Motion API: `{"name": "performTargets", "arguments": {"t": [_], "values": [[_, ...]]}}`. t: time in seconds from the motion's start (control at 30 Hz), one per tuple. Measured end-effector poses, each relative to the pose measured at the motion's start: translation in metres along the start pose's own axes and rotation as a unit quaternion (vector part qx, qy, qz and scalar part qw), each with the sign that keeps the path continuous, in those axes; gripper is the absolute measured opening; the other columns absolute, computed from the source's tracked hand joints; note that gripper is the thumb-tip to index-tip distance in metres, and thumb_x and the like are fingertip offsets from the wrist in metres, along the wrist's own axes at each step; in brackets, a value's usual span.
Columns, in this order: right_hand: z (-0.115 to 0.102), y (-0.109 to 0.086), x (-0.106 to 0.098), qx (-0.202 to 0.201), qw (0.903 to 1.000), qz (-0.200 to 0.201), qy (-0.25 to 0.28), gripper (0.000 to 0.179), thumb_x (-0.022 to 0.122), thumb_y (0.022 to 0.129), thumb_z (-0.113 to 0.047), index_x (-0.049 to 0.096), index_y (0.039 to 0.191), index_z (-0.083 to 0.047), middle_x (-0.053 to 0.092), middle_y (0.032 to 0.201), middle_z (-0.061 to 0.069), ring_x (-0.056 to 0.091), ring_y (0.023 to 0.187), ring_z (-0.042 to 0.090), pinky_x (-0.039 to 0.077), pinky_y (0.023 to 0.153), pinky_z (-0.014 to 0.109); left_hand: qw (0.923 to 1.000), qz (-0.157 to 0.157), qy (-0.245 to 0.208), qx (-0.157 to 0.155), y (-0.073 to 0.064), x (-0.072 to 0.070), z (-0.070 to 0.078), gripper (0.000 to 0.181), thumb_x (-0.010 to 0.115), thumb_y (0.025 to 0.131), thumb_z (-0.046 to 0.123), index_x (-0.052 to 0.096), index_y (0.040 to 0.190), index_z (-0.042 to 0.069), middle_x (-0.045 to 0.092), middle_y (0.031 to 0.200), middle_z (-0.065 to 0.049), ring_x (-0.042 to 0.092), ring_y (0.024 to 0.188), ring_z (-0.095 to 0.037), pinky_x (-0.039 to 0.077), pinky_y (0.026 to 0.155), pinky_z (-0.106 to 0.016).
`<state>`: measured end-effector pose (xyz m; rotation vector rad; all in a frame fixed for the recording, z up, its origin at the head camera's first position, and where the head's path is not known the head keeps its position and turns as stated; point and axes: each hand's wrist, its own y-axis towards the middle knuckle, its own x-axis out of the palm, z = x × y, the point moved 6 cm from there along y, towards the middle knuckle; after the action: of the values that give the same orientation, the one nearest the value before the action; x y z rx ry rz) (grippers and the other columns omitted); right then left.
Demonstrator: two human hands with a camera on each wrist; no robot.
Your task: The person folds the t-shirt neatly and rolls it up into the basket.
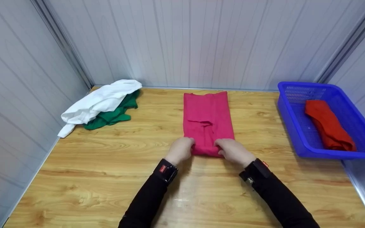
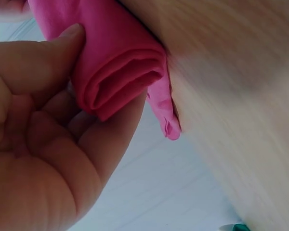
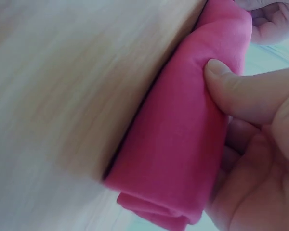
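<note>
A pink shirt (image 1: 206, 107), folded into a long strip, lies on the wooden table with its near end rolled over on itself. My left hand (image 1: 181, 149) grips the left end of that roll, thumb on the outside. In the left wrist view, stacked layers show at the end of the roll (image 2: 120, 62), with the left fingers (image 2: 113, 132) beneath it. At the roll's right end, my right hand (image 1: 234, 151) pinches the cloth. The right thumb (image 3: 226, 82) presses on the pink roll in the right wrist view, and the other fingers are partly hidden behind it.
On the right stands a blue plastic basket (image 1: 299, 139) holding a folded orange-red garment (image 1: 329, 126). A crumpled white garment (image 1: 101, 101) lies over a green one (image 1: 116, 117) at the back left. Pale panel walls (image 1: 182, 44) enclose the table (image 1: 106, 177) at the back and sides.
</note>
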<state>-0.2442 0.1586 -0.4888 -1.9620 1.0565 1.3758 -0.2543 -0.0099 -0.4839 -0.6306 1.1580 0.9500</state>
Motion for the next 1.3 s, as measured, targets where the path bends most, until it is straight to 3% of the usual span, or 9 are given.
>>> {"name": "performTargets", "arguments": {"t": [0.23,0.5,0.77,1.07,1.3], "values": [[0.004,0.0,0.0,-0.009,0.9998,0.012,0.013,0.016,0.07,0.09,-0.004,0.066,0.106,-0.004,0.068,0.101,0.01,0.064,0.1,0.031,0.051,0.09,0.045,0.9996,-0.01,-0.026,-0.007,0.003,0.002,-0.005,0.011,0.071,0.081,-0.003,0.069,0.089,0.005,0.069,0.087,-0.009,0.066,0.085,-0.028,0.054,0.083,-0.04],[0.003,-0.003,-0.002,-0.032,0.9988,0.037,-0.007,0.019,0.066,0.092,-0.003,0.068,0.11,0.002,0.065,0.097,0.012,0.062,0.094,0.03,0.051,0.084,0.044,0.9983,-0.017,-0.054,-0.01,0.006,0.002,-0.009,0.009,0.07,0.082,-0.002,0.069,0.087,0.005,0.07,0.087,-0.009,0.067,0.088,-0.029,0.053,0.085,-0.04],[0.005,-0.003,-0.001,-0.007,0.9994,0.034,-0.004,0.025,0.062,0.095,-0.007,0.068,0.118,0.001,0.057,0.089,0.005,0.057,0.085,0.023,0.05,0.078,0.04,0.9976,-0.008,-0.065,-0.023,0.008,0.003,-0.012,0.008,0.07,0.083,-0.002,0.067,0.088,0.003,0.067,0.085,-0.01,0.065,0.086,-0.03,0.053,0.083,-0.041],[0.003,-0.005,0.0,-0.007,0.9983,0.045,-0.036,0.026,0.06,0.097,-0.007,0.065,0.121,0.003,0.063,0.103,0.015,0.06,0.099,0.031,0.05,0.088,0.045,0.9932,-0.039,-0.088,-0.064,0.011,0.005,-0.013,0.015,0.067,0.08,-0.006,0.067,0.091,0.004,0.066,0.086,-0.007,0.064,0.085,-0.028,0.054,0.083,-0.039],[-0.008,-0.011,-0.006,-0.017,0.9929,0.081,-0.085,0.03,0.067,0.091,-0.009,0.065,0.119,0.002,0.065,0.109,0.016,0.061,0.103,0.034,0.051,0.089,0.046,0.9949,-0.03,-0.076,-0.06,0.014,0.005,-0.012,0.018,0.066,0.075,-0.009,0.067,0.085,0.005,0.067,0.082,-0.007,0.065,0.082,-0.028,0.054,0.079,-0.039]]}}
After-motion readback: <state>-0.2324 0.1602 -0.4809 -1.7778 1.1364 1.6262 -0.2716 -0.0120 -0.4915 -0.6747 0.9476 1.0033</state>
